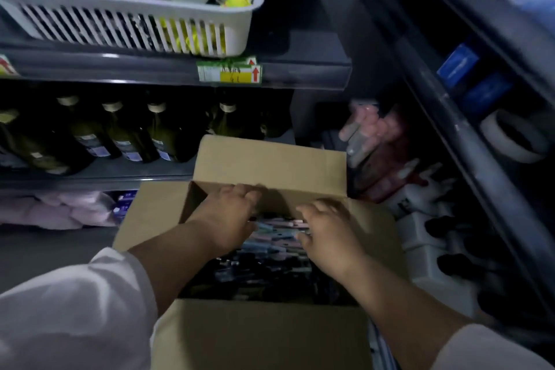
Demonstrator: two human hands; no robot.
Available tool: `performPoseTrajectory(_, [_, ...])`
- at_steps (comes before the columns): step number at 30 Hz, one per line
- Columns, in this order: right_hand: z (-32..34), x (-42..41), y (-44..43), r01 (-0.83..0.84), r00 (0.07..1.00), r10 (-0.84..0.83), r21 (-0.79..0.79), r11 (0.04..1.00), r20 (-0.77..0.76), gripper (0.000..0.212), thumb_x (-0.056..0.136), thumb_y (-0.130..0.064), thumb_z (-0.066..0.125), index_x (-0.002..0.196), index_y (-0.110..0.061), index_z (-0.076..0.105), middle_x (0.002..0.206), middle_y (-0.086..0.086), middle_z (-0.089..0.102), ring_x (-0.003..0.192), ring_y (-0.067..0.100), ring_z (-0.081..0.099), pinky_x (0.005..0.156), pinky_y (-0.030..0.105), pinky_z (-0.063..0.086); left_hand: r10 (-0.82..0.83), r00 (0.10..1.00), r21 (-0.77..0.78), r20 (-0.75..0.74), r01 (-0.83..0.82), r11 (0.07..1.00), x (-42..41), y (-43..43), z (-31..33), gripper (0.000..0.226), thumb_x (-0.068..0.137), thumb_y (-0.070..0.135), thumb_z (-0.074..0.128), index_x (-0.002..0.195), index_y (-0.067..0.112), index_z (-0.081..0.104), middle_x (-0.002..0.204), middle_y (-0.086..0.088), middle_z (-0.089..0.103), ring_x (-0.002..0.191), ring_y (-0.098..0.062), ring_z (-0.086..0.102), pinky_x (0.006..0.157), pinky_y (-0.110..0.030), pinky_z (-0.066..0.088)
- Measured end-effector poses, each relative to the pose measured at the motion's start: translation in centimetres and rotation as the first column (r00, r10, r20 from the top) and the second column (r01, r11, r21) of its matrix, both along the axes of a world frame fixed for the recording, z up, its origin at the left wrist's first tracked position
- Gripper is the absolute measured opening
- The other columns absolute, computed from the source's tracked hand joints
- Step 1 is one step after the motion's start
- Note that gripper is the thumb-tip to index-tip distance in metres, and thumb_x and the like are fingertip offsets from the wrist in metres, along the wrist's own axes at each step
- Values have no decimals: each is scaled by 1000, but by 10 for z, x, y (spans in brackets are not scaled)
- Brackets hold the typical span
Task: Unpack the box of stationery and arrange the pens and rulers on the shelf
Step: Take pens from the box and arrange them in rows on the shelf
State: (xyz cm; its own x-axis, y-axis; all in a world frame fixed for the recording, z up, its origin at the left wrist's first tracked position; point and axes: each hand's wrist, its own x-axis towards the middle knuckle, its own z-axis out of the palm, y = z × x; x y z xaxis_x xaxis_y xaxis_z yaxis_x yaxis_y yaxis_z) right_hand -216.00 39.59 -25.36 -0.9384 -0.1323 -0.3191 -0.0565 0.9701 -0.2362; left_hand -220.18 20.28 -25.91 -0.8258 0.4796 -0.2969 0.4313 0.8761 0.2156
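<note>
The box (261,336) is open on top with room to reach in, but the left hand (231,213) and right hand (327,237) fill much of the hole, its back flap (270,165) stands up before the bottles (126,135), and a shelf (462,132) sits close on the right.

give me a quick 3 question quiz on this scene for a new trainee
1. True or false: the left hand and right hand both reach into the box.
2. What stands on the shelf below the basket? A) bottles B) books C) cups
3. Fill in: the box holds mostly ____.
Key: 1 true; 2 A; 3 pens.
</note>
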Motion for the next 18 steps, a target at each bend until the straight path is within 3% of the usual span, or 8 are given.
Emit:
performPoseTrajectory(7, [-87,-1,10,-65,996,62,46,997,72,55,88,-27,60,140,-21,45,143,3,45,130,21,42,104,24,30,-51,993,-72,102,58,996,-5,10,-89,53,87,19,56,138,15,42,138,-11,44,123,-31,43,101,-37,40])
performPoseTrajectory(12, [-124,-14,11,-115,985,104,71,991,137,63,85,-29,66,142,-16,42,148,6,40,135,24,37,111,29,29,-54,994,-159,96,69,985,-16,11,-126,66,82,24,59,143,17,35,141,-11,39,126,-29,41,106,-36,36])
performPoseTrajectory(18, [-142,-37,6,-223,953,185,144,964,239,65,81,-29,69,139,-18,42,142,8,44,129,26,43,105,34,38,-22,997,-170,71,34,985,-30,13,-146,75,81,32,64,145,18,27,140,-10,37,127,-29,40,106,-38,36])
